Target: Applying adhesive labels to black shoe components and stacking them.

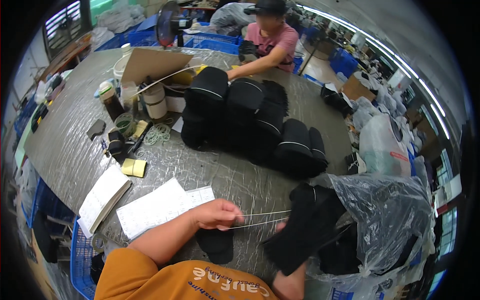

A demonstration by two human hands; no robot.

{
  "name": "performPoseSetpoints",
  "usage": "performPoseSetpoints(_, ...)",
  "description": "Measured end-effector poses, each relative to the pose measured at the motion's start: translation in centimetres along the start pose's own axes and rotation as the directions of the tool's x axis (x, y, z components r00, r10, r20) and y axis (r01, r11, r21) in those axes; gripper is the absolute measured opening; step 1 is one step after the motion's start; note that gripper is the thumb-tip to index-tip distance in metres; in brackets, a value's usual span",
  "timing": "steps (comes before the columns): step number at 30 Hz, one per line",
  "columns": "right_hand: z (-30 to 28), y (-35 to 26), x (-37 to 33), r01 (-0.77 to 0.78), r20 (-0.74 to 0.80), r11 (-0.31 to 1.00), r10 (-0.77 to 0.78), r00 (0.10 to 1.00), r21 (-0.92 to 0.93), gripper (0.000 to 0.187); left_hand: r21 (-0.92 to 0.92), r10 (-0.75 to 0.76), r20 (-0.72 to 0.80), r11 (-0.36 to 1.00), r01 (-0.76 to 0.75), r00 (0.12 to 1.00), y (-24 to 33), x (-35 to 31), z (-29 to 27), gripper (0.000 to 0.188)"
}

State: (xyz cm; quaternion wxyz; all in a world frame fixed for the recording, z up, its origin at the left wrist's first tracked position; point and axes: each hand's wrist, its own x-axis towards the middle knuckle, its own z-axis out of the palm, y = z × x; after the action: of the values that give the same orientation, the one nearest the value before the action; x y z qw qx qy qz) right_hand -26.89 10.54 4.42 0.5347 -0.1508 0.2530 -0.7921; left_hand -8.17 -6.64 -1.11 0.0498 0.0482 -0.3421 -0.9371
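Note:
A pale elastic band is pulled out in two strands between my hands. My left hand is closed, pinching the band's left end above the table. My right hand grips a bundle of black fabric pieces, which hides most of its fingers. The band's right end reaches the bundle. The bundle's lower edge is slightly blurred. Below my left forearm lies a separate black fabric piece. Beyond my hands stand several stacked black bundles, with pale bands around them.
White printed sheets and an open notebook lie at left. Behind them are loose pale bands, a dark bottle and a yellow pad. Clear plastic sheeting covers black pieces at right. A co-worker reaches across the far edge.

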Motion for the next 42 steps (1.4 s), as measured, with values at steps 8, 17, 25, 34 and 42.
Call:
performPoseSetpoints(8, -1.6, -5.8, -0.4, 0.173, 0.227, 0.207, 0.279, 0.933, -0.963, 0.081, -0.275, -0.025, 0.242, 0.957, 0.094, 0.97, 1.9, 1.5, -0.9, 0.064)
performPoseSetpoints(17, -3.6, -2.7, 1.2, -0.201, -0.198, 0.047, 0.049, 0.979, -0.979, 0.079, 0.914, -0.287, 0.387, -0.003, -0.405, 0.876, 2.4, 3.1, 9.1, 0.086)
performPoseSetpoints(25, -4.5, -2.0, -0.4, -0.254, -0.191, 0.843, 0.183, 0.964, -0.475, 0.053, 0.999, -0.005, 0.033, -0.033, -0.033, 0.999, 2.0, 1.4, 5.5, 0.027)
performPoseSetpoints(34, -6.4, 0.1, -0.3, -0.33, -0.266, 0.927, 0.278, 0.923, -0.176, 0.047, 0.921, 0.573, -0.07, 0.352, -0.168, 0.817, -0.5, 2.5, 3.5, 0.043)
performPoseSetpoints(42, -3.8, 3.6, 0.4, -0.343, -0.346, 0.836, 0.199, 0.917, -0.428, 0.094, 0.592, 0.353, -0.464, 0.806, -0.012, 0.813, -3.6, 4.2, 4.4, 0.092)
